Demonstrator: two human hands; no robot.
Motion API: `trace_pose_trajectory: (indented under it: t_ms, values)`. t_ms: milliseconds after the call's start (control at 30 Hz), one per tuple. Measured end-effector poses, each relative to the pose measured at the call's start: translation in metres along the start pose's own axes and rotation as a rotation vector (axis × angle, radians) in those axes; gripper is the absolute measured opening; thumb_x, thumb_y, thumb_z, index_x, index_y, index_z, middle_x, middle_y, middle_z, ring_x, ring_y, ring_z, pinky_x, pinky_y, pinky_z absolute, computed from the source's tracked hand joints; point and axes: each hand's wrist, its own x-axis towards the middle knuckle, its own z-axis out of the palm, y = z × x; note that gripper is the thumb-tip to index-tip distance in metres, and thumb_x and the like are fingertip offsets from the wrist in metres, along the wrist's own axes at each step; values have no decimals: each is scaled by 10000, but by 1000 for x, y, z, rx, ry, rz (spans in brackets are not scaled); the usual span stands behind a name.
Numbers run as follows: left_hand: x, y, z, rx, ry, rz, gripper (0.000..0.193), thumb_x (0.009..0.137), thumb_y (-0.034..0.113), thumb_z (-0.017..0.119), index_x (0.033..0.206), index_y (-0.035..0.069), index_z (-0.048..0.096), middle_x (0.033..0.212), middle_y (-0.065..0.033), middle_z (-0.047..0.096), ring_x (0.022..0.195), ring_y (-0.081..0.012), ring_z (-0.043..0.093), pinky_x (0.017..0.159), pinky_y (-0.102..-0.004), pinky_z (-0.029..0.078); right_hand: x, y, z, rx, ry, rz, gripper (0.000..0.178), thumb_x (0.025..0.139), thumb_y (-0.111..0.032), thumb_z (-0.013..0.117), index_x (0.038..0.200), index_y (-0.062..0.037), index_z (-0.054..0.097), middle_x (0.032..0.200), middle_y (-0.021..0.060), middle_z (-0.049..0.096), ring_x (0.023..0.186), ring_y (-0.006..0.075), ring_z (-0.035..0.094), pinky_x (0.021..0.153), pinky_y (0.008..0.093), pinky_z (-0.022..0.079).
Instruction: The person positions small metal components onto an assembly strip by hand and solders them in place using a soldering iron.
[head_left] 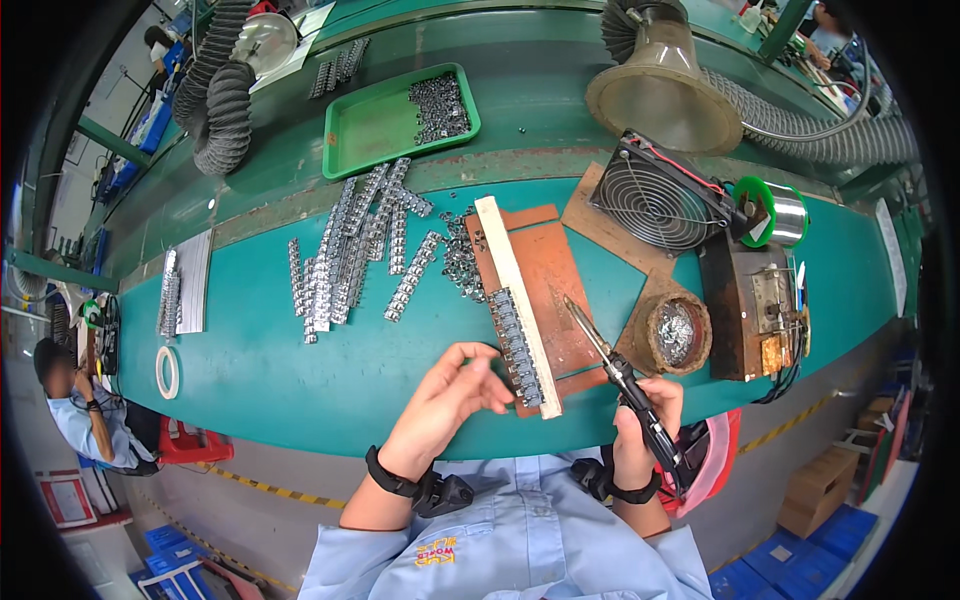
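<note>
My right hand (pixel 645 420) is wrapped round the black handle of a soldering iron (pixel 622 372), its metal tip pointing up and left over a brown board (pixel 548 290). A pale wooden strip (pixel 518 300) lies along the board's left part. Against the strip's lower left side sits a row of small dark components (pixel 513 345). Beside that row's lower end is my left hand (pixel 445 400), fingers loosely bent and apart, with nothing visible in them. Whether its fingertips touch the row I cannot tell. Small loose metal parts (pixel 461 260) are heaped left of the board.
Metal component strips (pixel 350 245) lie piled left of centre. Behind them is a green tray (pixel 372 130) of small parts. To the right stand a fan (pixel 655 195), a solder spool (pixel 785 215), a round pot (pixel 680 335) and a metal box (pixel 730 300). A tape roll (pixel 161 372) lies far left.
</note>
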Motion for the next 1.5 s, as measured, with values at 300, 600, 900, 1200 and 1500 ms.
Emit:
trace_pose_trajectory:
  t_ms: [300, 600, 900, 1200, 1500]
  values:
    - [-15, 38, -12, 502, 228, 493, 339, 939, 152, 283, 1223, -5, 381, 930, -155, 600, 778, -182, 575, 738, -285, 447, 0, -6, 3, -57, 6, -13, 421, 716, -245, 687, 968, -16, 441, 876, 42, 450, 713, 94, 444, 639, 207, 364]
    - [35, 57, -24, 1163, 144, 627, 206, 841, 13, 366, 1005, -4, 488, 928, -135, 578, 775, -196, 565, 710, -327, 449, 1, -9, 3, -22, 4, -2, 395, 718, -212, 679, 974, -21, 445, 844, 28, 460, 731, 92, 446, 676, 215, 363]
    - [49, 41, -22, 1614, 259, 763, 124, 730, 32, 586, 836, 31, 524, 800, -94, 514, 721, -236, 544, 639, -332, 429, -1, -7, -1, -38, -34, -95, 336, 720, -71, 670, 971, -17, 454, 787, 37, 519, 666, 75, 484, 607, 204, 392]
    - [36, 46, -14, 1526, 337, 666, 100, 718, 42, 605, 765, 17, 520, 709, -76, 565, 583, -183, 552, 500, -292, 413, -2, -6, -2, 2, -62, -65, 325, 733, -66, 655, 976, -20, 446, 812, 35, 518, 700, 75, 480, 641, 204, 389]
    - [4, 52, 1, 1234, 304, 623, 95, 720, 25, 603, 802, 7, 557, 727, -73, 598, 616, -106, 568, 415, -241, 406, 1, -4, 0, -6, -41, -115, 327, 719, -35, 674, 967, -4, 462, 757, 42, 558, 631, 61, 495, 568, 194, 395]
